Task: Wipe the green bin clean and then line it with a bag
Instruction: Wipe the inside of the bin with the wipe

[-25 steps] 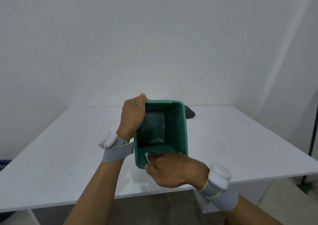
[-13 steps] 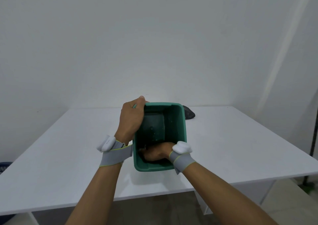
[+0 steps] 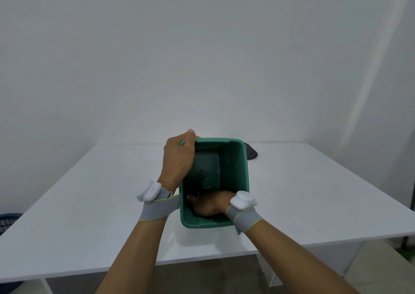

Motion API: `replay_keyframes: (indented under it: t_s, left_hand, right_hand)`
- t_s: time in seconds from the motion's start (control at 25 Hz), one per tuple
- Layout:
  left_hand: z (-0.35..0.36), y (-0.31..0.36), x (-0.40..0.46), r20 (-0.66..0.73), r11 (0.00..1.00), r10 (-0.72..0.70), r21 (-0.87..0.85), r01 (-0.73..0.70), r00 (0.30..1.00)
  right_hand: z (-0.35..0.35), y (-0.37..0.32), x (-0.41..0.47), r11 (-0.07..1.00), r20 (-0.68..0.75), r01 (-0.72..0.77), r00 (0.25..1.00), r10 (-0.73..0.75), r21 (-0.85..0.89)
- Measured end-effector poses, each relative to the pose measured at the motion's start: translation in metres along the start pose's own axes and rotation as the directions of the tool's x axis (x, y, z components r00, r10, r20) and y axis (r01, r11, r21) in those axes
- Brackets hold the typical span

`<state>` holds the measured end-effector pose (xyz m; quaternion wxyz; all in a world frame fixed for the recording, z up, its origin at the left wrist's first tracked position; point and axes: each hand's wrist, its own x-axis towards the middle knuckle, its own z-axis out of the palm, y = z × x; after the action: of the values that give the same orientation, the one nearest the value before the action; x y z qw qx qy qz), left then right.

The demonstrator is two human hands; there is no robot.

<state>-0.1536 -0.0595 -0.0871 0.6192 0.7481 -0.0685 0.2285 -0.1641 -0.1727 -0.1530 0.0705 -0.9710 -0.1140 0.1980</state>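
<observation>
Inside the green bin [image 3: 233, 170], against its near wall, the right hand [image 3: 210, 206] was reaching down with the wrist level with the rim. Its fingers were lost in the shadow near the left inner wall, so whether they were holding anything could not be told. The left hand [image 3: 178, 159] gripped the bin's far left corner, fingers curled over the rim and the thumb on the outside. Each wrist carried a grey band with a white unit: left band [image 3: 157, 204], right band [image 3: 243, 215]. The bin stood upright on the white table [image 3: 314, 192], near its front edge and about midway across. A dark object [image 3: 251, 153] lay on the table just behind the bin's far right corner, partly hidden by it. A dark blue basket [image 3: 7, 220] sat low at the left edge, beyond the table.
</observation>
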Motion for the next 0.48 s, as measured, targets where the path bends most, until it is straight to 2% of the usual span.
replay_keyframes:
  t_s: [0.16,0.36,0.48]
  left_hand:
    - [0.0,-0.002,-0.001,-0.002,1.0,0.03,0.006,-0.03,1.0]
    - [0.0,-0.003,0.001,-0.003,1.0,0.026,0.0,-0.026,1.0]
    - [0.0,-0.007,0.003,0.008,1.0,0.017,0.004,-0.017,1.0]
  right_hand:
    - [0.0,-0.003,-0.055,1.0,0.007,0.007,1.0,-0.007,0.006]
    - [0.016,-0.001,-0.113,0.982,-0.152,0.029,0.987,-0.058,-0.186]
    - [0.019,-0.001,-0.116,0.978,-0.17,0.04,0.983,-0.076,-0.206]
